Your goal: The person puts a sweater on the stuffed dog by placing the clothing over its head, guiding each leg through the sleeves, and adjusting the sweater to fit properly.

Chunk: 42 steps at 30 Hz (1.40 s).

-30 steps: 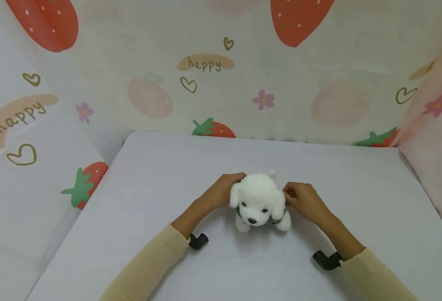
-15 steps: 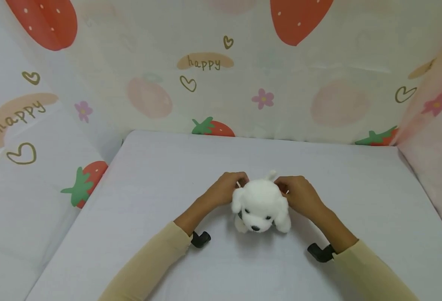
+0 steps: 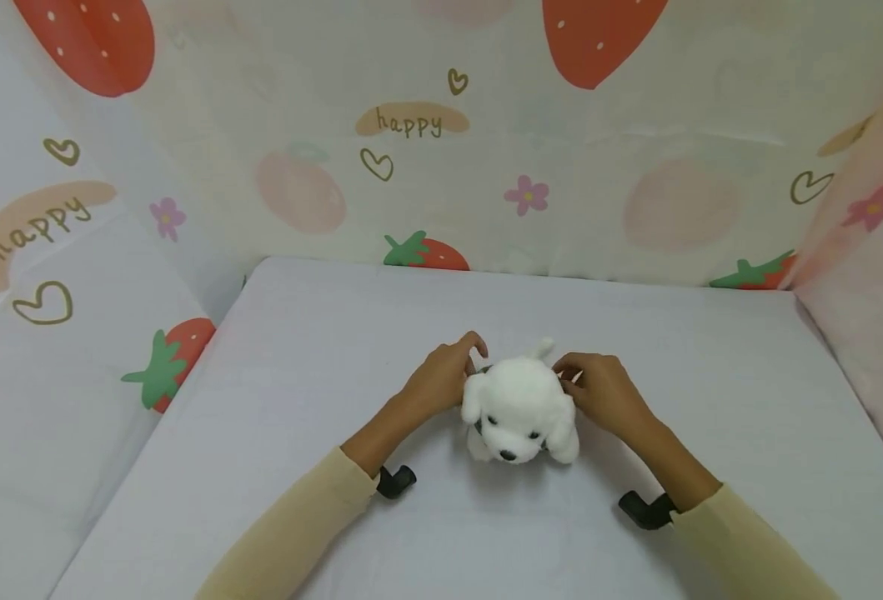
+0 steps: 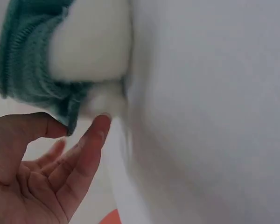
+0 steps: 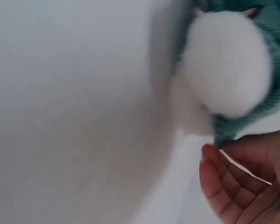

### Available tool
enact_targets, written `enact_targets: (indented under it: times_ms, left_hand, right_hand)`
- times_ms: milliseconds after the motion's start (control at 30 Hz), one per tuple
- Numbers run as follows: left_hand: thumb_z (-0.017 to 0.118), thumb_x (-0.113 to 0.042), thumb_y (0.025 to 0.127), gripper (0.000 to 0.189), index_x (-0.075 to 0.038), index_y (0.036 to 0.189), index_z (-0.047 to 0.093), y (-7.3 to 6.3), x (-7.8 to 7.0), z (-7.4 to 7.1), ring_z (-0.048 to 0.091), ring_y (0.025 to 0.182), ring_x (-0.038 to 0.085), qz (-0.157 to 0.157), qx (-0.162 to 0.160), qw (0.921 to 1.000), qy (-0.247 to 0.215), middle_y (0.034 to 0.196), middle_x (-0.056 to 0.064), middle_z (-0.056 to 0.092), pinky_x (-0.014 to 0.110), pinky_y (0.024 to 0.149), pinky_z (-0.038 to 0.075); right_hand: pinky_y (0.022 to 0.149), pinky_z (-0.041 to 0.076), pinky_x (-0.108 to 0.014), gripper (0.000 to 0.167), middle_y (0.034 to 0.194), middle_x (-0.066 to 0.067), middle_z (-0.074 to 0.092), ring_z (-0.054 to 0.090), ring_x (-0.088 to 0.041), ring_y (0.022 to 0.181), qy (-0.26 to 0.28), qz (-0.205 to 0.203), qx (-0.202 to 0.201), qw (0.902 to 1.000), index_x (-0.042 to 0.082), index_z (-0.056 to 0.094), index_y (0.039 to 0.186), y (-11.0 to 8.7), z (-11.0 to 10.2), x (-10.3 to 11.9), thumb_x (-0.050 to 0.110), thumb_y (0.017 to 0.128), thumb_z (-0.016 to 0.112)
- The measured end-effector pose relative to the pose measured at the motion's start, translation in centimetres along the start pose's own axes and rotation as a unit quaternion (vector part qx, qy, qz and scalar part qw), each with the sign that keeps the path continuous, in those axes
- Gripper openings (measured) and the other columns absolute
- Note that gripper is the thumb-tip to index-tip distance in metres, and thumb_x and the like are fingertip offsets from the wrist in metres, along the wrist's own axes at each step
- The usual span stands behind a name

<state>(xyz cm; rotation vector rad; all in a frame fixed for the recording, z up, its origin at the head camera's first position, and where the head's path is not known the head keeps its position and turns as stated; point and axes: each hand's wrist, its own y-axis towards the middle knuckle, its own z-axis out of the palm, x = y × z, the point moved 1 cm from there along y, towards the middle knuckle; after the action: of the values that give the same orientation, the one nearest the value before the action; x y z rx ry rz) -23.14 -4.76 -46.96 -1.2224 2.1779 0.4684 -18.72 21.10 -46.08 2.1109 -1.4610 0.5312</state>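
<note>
A white plush dog [image 3: 519, 404] stands on the table, facing the head camera, in a green knitted garment [image 4: 30, 65]. My left hand [image 3: 441, 379] is at its flank on the left of the head view. In the left wrist view the thumb touches the garment's hem, while the fingertips [image 4: 101, 120] stay apart from the thumb. On the other flank my right hand [image 3: 608, 396] pinches a corner of the same knit hem [image 5: 221, 130] between thumb and forefinger, beside the dog's white leg [image 5: 226, 65]. Most of the garment is hidden from the head camera by the dog's head.
A white cloth covers the table [image 3: 336, 325]. Printed curtains [image 3: 584, 125] with strawberries and hearts stand behind it and at both sides. Each wrist carries a black camera mount [image 3: 398, 482] near the sleeve cuff.
The right hand has moved in and back along the dog's flank. The left fingers have spread away from the thumb in the last half second. The dog's head has dipped slightly.
</note>
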Motion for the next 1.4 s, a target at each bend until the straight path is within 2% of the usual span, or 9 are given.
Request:
enact_targets:
  times_ms: [167,267,400,500,733,933,1100,1300,1400]
  left_hand:
    - [0.063,-0.001,0.093,0.029,-0.012,0.118,0.052,-2.2,0.0,-1.0,0.061,0.074,0.013,0.056,-0.021,0.9958,-0.07,0.096,0.0,0.066,0.026,0.063,0.052]
    - [0.058,0.001,0.093,0.027,-0.013,0.116,0.058,-3.6,0.2,-1.3,0.064,0.087,0.013,0.062,0.019,0.9894,-0.13,0.106,0.0,0.067,0.028,0.072,0.055]
    - [0.064,-0.006,0.094,0.029,-0.013,0.121,0.063,-4.7,0.7,-0.9,0.067,0.092,0.012,0.034,0.076,0.9791,-0.186,0.111,-0.001,0.072,0.03,0.079,0.056]
    - [0.07,-0.013,0.094,0.029,-0.012,0.123,0.066,-5.0,1.0,-0.5,0.069,0.094,0.011,0.033,0.089,0.9794,-0.178,0.11,0.0,0.073,0.029,0.083,0.056]
    - [0.083,-0.018,0.086,0.041,-0.015,0.125,0.069,-5.0,1.2,0.6,0.069,0.094,0.007,0.05,0.113,0.981,-0.15,0.114,-0.003,0.073,0.027,0.079,0.057]
    - [0.088,-0.022,0.081,0.031,-0.015,0.107,0.072,-4.3,0.0,2.2,0.062,0.081,0.006,0.039,0.049,0.9941,-0.088,0.096,-0.006,0.072,0.026,0.072,0.052]
    - [0.086,-0.02,0.081,0.029,-0.012,0.105,0.071,-4.1,-0.9,3.3,0.064,0.081,0.006,0.024,-0.01,0.9954,-0.093,0.095,-0.003,0.074,0.025,0.074,0.053]
    - [0.085,-0.026,0.084,0.034,-0.016,0.112,0.069,-4.4,-1.5,2.4,0.064,0.089,0.006,0.013,0.025,0.9971,-0.07,0.104,-0.004,0.073,0.027,0.078,0.052]
    - [0.086,-0.034,0.083,0.047,-0.018,0.122,0.064,-4.8,-1.6,1.3,0.065,0.097,0.008,0.004,0.047,0.998,-0.041,0.109,-0.006,0.071,0.029,0.08,0.052]
  right_hand:
    - [0.073,0.06,-0.038,0.021,0.1,-0.007,0.075,0.071,-0.021,0.086,0.043,-0.059,-0.058,0.9957,0.002,0.073,0.108,-2.8,-1.7,1.4,-0.007,0.089,0.071]
    - [0.077,0.06,-0.038,0.024,0.104,-0.002,0.075,0.072,-0.019,0.09,0.055,-0.086,-0.024,0.9945,0.006,0.073,0.109,-4.4,-1.8,1.7,-0.005,0.088,0.075]
    - [0.078,0.06,-0.039,0.015,0.101,0.001,0.076,0.073,-0.019,0.089,0.007,-0.062,0.045,0.997,0.009,0.076,0.102,-6.0,-1.3,1.7,0.002,0.089,0.075]
    - [0.072,0.06,-0.039,0.006,0.093,0.001,0.076,0.072,-0.019,0.084,-0.027,-0.044,0.059,0.997,0.008,0.078,0.094,-6.5,-1.1,1.9,0.007,0.088,0.077]
    - [0.072,0.057,-0.037,0.02,0.09,0.004,0.072,0.068,-0.016,0.083,-0.019,-0.027,0.033,0.9989,0.009,0.072,0.094,-6.1,0.1,2.5,0.014,0.08,0.086]
    - [0.049,0.04,-0.023,0.026,0.06,0.007,0.05,0.045,-0.007,0.055,0.048,0.049,0.035,0.997,0.011,0.057,0.069,-5.4,1.8,3.6,0.01,0.086,0.078]
    - [0.055,0.054,-0.028,0.011,0.076,-0.003,0.066,0.064,-0.014,0.064,0.157,0.135,0.033,0.9777,0.001,0.067,0.086,-5.4,2.2,3.6,0.01,0.092,0.071]
    - [0.052,0.039,-0.025,0.023,0.064,0.003,0.049,0.045,-0.01,0.06,0.037,0.082,0.021,0.9957,0.009,0.058,0.077,-5.5,2.1,3.2,0.011,0.087,0.078]
    - [0.054,0.041,-0.026,0.022,0.073,0.004,0.057,0.049,-0.009,0.064,0.003,0.078,0.019,0.9967,0.01,0.064,0.09,-5.9,1.7,3.3,0.021,0.085,0.083]
